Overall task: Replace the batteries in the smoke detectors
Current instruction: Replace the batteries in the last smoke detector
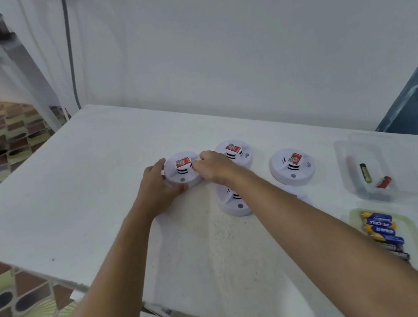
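So, four white smoke detectors can be counted on the white table [88, 179]. The far-left detector [183, 175] is gripped from both sides. The left hand [155, 187] is wrapped round its left rim, and the right hand [213, 167] has its fingers curled against the raised middle bit with the red sticker.

A second detector [238, 151] is parked just behind the right hand. A third detector [292, 167] sits apart to the right, and a fourth detector [231, 203] is half hidden under the right forearm, nearer in. Red stickers can be seen on three of them; the fourth's top is covered.

Two trays are laid out at the right end. In the far clear tray [342, 160] three loose cells can be spotted: a pinkish cell [352, 164], a black battery [365, 173] and a red battery [384, 181]. In the near green-rimmed tray [413, 229] a row of blue batteries [382, 228] is packed side by side, roughly six, though an exact count can't be made.
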### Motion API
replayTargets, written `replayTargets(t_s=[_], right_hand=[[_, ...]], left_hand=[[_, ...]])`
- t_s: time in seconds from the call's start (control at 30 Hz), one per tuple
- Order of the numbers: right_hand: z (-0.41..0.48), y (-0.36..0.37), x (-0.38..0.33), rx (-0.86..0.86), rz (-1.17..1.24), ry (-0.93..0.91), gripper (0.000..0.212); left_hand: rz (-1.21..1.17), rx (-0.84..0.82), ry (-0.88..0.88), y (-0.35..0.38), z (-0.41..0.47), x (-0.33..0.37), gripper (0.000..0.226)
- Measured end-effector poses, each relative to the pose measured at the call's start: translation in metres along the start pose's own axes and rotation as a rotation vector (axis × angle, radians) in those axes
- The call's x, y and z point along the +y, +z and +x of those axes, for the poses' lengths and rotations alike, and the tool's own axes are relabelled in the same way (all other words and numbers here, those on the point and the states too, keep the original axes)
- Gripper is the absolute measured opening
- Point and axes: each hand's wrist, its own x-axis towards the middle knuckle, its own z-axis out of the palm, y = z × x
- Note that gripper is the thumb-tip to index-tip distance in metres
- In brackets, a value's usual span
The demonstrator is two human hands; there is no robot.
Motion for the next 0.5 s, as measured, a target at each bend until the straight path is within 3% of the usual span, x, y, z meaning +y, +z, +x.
replayTargets(t_s=[0.17,0.23,0.3,0.33,0.5], right_hand=[[-0.009,-0.003,0.002,0.014,0.0,-0.049,0.019],[-0.013,-0.006,0.005,-0.002,0.027,-0.066,0.011],[-0.018,-0.01,0.009,0.024,0.076,-0.095,0.045],[-0.022,-0.011,0.009,0.068,0.113,-0.122,0.05],[-0.058,-0.031,0.021,0.345,0.442,-0.275,0.035]], left_hand=[[-0.037,-0.004,-0.056,-0.005,-0.011,0.01,0.094],[-0.027,0.008,-0.033,-0.006,-0.016,0.017,0.082],[0.015,0.053,0.024,-0.006,-0.025,0.028,0.059],[0.021,0.088,0.059,-0.006,-0.03,0.033,0.051],[-0.13,0.195,0.193,0.005,-0.049,0.058,0.043]])
